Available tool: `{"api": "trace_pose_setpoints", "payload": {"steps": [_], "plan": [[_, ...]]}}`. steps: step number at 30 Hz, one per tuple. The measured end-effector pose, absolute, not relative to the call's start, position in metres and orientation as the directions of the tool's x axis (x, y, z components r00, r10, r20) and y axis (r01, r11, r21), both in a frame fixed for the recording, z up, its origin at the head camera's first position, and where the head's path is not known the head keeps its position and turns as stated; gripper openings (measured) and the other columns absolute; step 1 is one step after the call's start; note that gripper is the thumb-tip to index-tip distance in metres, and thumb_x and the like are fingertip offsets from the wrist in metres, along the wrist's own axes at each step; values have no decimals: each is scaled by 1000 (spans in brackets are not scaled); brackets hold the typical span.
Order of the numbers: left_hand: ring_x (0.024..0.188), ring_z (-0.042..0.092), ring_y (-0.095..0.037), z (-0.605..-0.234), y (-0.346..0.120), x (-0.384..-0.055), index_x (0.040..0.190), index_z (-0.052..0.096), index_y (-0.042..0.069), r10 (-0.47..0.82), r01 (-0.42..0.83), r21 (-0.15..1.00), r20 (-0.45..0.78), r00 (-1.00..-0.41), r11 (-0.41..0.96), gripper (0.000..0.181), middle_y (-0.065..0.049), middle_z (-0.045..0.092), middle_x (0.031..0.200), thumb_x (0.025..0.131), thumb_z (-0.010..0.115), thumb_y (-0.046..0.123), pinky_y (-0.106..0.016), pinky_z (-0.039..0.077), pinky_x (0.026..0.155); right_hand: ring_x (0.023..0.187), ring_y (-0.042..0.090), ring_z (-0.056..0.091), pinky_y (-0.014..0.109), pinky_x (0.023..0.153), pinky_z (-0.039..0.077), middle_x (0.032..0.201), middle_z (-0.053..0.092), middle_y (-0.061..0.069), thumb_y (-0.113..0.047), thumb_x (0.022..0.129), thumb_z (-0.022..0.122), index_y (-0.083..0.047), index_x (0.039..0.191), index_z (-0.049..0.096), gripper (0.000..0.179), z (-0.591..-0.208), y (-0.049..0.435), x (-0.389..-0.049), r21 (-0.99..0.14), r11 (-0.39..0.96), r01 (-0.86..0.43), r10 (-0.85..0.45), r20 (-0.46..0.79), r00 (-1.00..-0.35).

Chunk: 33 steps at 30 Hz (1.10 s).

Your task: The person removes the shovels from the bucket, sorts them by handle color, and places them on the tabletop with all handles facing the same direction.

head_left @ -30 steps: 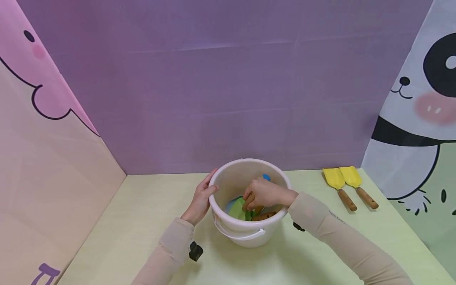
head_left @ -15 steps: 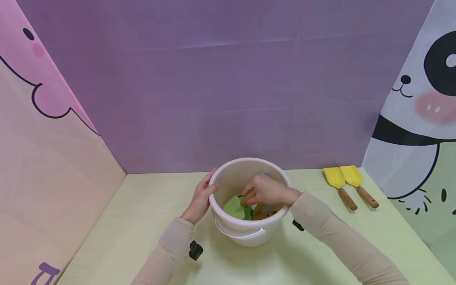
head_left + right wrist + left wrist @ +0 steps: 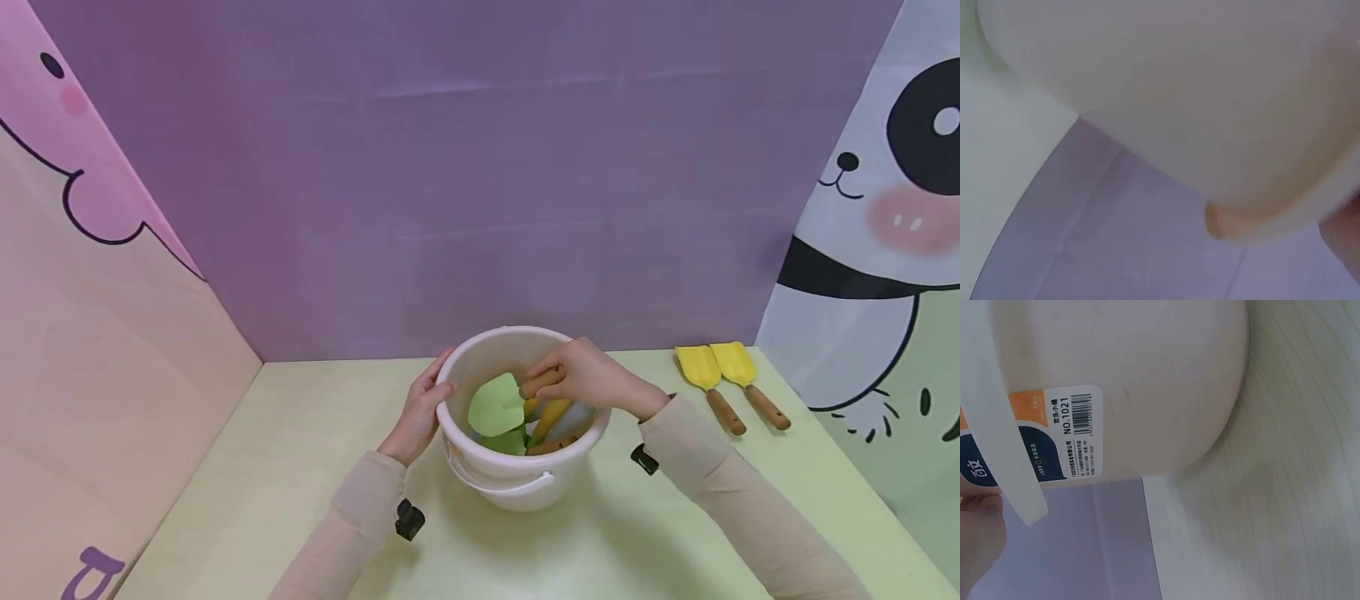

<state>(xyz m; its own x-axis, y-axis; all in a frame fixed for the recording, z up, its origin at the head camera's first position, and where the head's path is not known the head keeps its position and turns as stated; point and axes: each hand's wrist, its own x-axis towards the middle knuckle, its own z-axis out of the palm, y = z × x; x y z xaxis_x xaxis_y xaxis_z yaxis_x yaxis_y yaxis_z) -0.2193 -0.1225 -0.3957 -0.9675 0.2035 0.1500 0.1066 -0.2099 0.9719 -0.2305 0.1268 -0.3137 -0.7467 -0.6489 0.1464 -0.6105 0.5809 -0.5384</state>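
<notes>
A pale bucket [image 3: 517,492] stands on the table, its white handle hanging down in front. My left hand [image 3: 418,417] grips the bucket's left rim, thumb over the edge. In the left wrist view part of that hand [image 3: 982,540] shows beside the labelled bucket wall [image 3: 1166,387]. Over the bucket's mouth, my right hand [image 3: 596,375] holds a green toy shovel [image 3: 497,406] by its wooden handle. Inside lie another green piece [image 3: 504,440], a yellow piece [image 3: 553,417] and a wooden handle [image 3: 551,446], partly hidden. The right wrist view shows mostly the bucket's outer wall [image 3: 1147,75].
Two yellow toy shovels [image 3: 699,367] with wooden handles lie side by side at the table's back right. A purple backdrop [image 3: 420,183] rises behind the table [image 3: 300,467]. Printed panels with cartoon animals flank both sides.
My right hand has risen inside the bucket and shifted to the right, lifting the green shovel by its handle. The left hand keeps its grip on the rim.
</notes>
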Motion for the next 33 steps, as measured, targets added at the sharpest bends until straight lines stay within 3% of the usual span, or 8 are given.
{"api": "trace_pose_setpoints", "payload": {"steps": [6, 12, 25, 29, 33], "plan": [[137, 19, -26, -395, -126, -221, 146, 17, 3, 205, 109, 973, 151, -967, -205, 66, -11, 14, 153, 84, 39, 1, -44, 21, 110, 84, 8, 66, 23, 70, 51, 95, 71, -3, -18, 79, 70, -14, 100, 72, 22, -306, 143, -226, -610, 595, -523, -569, 139, -810], [138, 17, -27, -394, -129, -220, 146, 18, 3, 190, 118, 973, 157, -969, -200, 66, -10, 12, 154, 84, 39, 1, -45, 19, 111, 86, 11, 67, 21, 69, 53, 96, 71, 2, -15, 80, 69, -4, 107, 68, 28, -303, 158, -227, -688, 550, -472, -540, 138, -830], [139, 14, -26, -394, -129, -220, 146, 16, 1, 195, 126, 969, 168, -966, -211, 64, -11, 11, 154, 85, 39, 1, -45, 18, 111, 100, 17, 64, 23, 77, 52, 101, 70, 3, -32, 80, 68, -11, 114, 66, 40, -289, 196, -224, -769, 544, -336, -325, 176, -929], [139, 13, -26, -395, -128, -219, 146, 15, 1, 202, 124, 969, 169, -965, -215, 66, -12, 10, 154, 85, 39, 1, -45, 17, 112, 99, 8, 63, 18, 79, 49, 105, 68, 3, -35, 81, 67, -7, 117, 63, 46, -291, 206, -225, -804, 516, -295, -249, 188, -950], [139, 12, -27, -395, -128, -218, 146, 15, 1, 208, 129, 967, 175, -962, -219, 66, -12, 8, 154, 85, 39, 1, -46, 17, 111, 93, -6, 61, 13, 77, 48, 99, 69, -10, -34, 79, 69, -2, 120, 60, 53, -299, 214, -227, -875, 421, -239, -122, 207, -971]]}}
